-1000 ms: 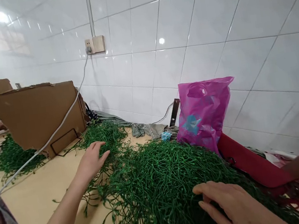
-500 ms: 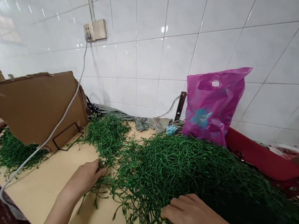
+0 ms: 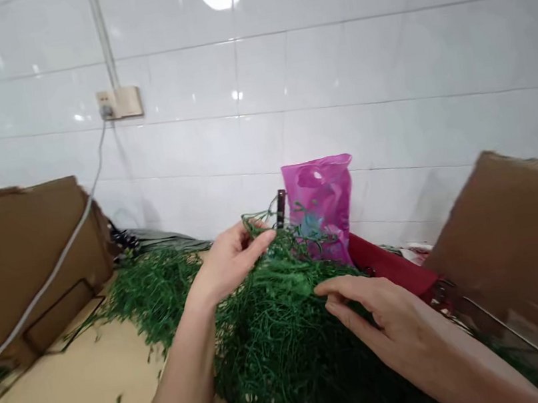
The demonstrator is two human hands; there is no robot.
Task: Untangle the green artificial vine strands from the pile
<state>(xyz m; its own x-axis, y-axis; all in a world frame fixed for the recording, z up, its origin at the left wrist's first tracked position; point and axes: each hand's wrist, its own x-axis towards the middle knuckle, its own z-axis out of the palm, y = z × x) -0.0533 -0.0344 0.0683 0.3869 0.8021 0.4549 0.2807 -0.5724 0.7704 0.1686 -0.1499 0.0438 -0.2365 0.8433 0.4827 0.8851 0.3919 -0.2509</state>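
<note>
A thick heap of thin green stems with small knobbed tips, apparently plastic, forms the green stem pile (image 3: 279, 335) before me. Over its far side my left hand (image 3: 237, 257) is closed, thumb against fingers, on a few green stems (image 3: 256, 222) that stick up past the fingertips. My right hand (image 3: 387, 318) hovers at the pile's right side, palm turned inward. Its index finger and thumb curve toward each other with a small gap, close to motion-smeared stems; its other fingers are mostly hidden.
A smaller green heap (image 3: 155, 286) lies left, beside a cardboard panel (image 3: 26, 265) with a wire stand. A purple plastic bag (image 3: 323, 207) and red bag (image 3: 389, 264) stand behind the pile. Another cardboard panel (image 3: 525, 257) rises right. A grey cable (image 3: 73, 244) runs from the wall socket (image 3: 119, 103).
My view has turned right. My left hand has risen from the table to above the pile, with stems in it. My right hand has moved from the near edge toward the pile's far right.
</note>
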